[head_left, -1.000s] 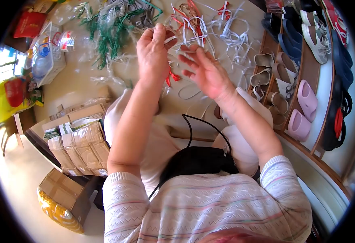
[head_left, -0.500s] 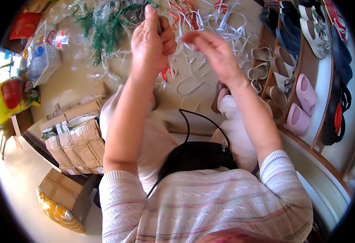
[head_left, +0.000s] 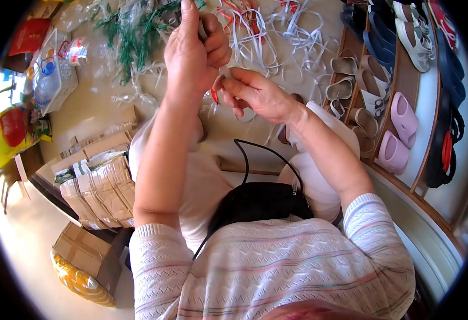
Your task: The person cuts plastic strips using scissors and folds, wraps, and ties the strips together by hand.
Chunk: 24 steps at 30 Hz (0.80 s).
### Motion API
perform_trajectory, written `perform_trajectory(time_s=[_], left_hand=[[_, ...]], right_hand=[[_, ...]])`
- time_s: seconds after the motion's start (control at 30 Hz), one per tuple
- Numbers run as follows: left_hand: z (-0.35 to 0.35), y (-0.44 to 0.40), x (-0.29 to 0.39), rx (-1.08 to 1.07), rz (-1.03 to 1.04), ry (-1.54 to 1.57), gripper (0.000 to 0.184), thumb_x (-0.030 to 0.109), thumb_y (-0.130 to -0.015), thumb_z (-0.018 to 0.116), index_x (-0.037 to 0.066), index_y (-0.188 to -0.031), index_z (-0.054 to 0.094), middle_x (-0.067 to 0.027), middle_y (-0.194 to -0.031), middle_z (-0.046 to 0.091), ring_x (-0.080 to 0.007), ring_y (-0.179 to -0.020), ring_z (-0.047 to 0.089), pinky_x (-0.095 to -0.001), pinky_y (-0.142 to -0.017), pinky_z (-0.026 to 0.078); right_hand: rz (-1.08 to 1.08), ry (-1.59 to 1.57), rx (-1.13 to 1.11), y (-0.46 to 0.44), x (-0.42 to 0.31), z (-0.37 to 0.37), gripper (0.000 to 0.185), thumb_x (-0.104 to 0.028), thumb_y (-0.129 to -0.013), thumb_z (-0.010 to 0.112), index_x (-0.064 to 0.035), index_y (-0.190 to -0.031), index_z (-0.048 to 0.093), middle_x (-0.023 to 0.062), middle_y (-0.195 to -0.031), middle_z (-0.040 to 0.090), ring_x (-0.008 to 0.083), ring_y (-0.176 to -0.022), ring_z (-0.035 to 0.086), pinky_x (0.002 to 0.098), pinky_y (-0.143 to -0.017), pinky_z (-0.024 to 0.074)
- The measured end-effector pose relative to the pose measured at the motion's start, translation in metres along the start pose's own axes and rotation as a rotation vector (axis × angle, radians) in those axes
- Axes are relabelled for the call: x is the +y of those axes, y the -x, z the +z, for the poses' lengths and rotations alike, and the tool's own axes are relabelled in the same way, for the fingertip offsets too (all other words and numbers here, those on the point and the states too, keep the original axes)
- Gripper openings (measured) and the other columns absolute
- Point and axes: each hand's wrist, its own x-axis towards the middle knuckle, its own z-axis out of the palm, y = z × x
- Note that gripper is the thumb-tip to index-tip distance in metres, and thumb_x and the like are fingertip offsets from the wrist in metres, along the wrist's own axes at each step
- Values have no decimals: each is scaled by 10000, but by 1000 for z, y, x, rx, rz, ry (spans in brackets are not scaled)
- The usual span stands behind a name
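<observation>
Fingers [head_left: 219, 44] above floor [head_left: 98, 104] near shoe rack [head_left: 405, 82]

Plain beige floor [head_left: 95, 111], with loose tangles spread across its far part. Green strings [head_left: 138, 45] lie in a knotted heap left of centre, mixed with clear plastic. To their right, shiny white ribbons [head_left: 310, 40] loop and curl over one another, with red-orange ribbons [head_left: 257, 24] among them. At far left sits a white plastic basket [head_left: 66, 80]; a taped cardboard box [head_left: 82, 246] stands at lower left. A wooden shoe rack [head_left: 399, 78] lines the right side.
</observation>
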Motion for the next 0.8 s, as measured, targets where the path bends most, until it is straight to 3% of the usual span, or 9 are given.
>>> perform_trajectory(time_s=[0.2,0.3,0.4,0.43,0.47,0.53,0.67,0.73,0.8], left_hand=[[-15,-6,4,-161,23,194,462,429,-934,329,100,-614,382,25,-497,225,-99,-409,191,-241,-417,232],[-14,-8,4,35,4,86,406,339,-930,411,66,-634,470,5,-525,365,-127,-438,316,-256,-453,317],[-29,-9,6,136,284,-919,245,201,-887,516,33,-723,583,-61,-680,557,-173,-554,490,-285,-536,414],[-28,-6,5,160,744,-1457,99,107,-828,575,38,-829,645,-84,-902,623,-206,-696,586,-283,-617,462],[-25,-5,3,77,922,-1629,119,78,-802,561,54,-886,642,-71,-947,615,-247,-804,594,-300,-740,468],[-18,-2,-12,-236,966,-1757,216,45,-798,526,70,-995,610,-93,-973,598,-265,-869,571,-319,-804,446],[-20,8,-29,-525,247,-1759,153,64,-826,466,54,-948,556,-159,-918,564,-320,-888,533,-388,-774,423],[-22,10,-36,-431,280,-1699,117,96,-841,453,39,-885,545,-169,-849,562,-346,-822,544,-418,-702,430],[-23,9,-41,-342,259,-1697,122,109,-843,454,36,-870,549,-168,-791,567,-357,-770,554,-420,-672,438]], right_hand=[[43,-225,90,2,-9,-5,258,-283,-934,424,-43,-868,491,-28,-634,399,53,-512,356,192,-434,288],[-27,147,205,2,-12,-11,272,-281,-931,428,-50,-807,501,-52,-595,362,41,-496,317,186,-437,273],[-31,530,288,-1,-9,-27,276,-278,-924,441,-52,-782,511,-50,-600,392,38,-503,338,181,-453,297],[-19,639,305,-2,-7,-33,277,-277,-922,447,-52,-775,515,-49,-604,403,37,-505,344,180,-458,305],[-60,688,290,-4,-2,-39,272,-275,-920,451,-54,-777,519,-49,-604,410,34,-509,350,178,-463,311],[-143,790,255,-6,5,-45,263,-272,-916,458,-57,-781,526,-50,-603,423,28,-516,360,175,-472,322],[65,492,208,3,-15,-49,272,-270,-907,472,-43,-775,542,-41,-578,427,41,-514,375,201,-471,329],[135,439,188,8,-22,-53,286,-255,-894,484,-11,-766,561,-14,-570,456,79,-530,421,244,-492,362],[52,567,211,8,-21,-59,293,-301,-908,470,-37,-828,570,-40,-567,418,40,-499,371,202,-454,313]])
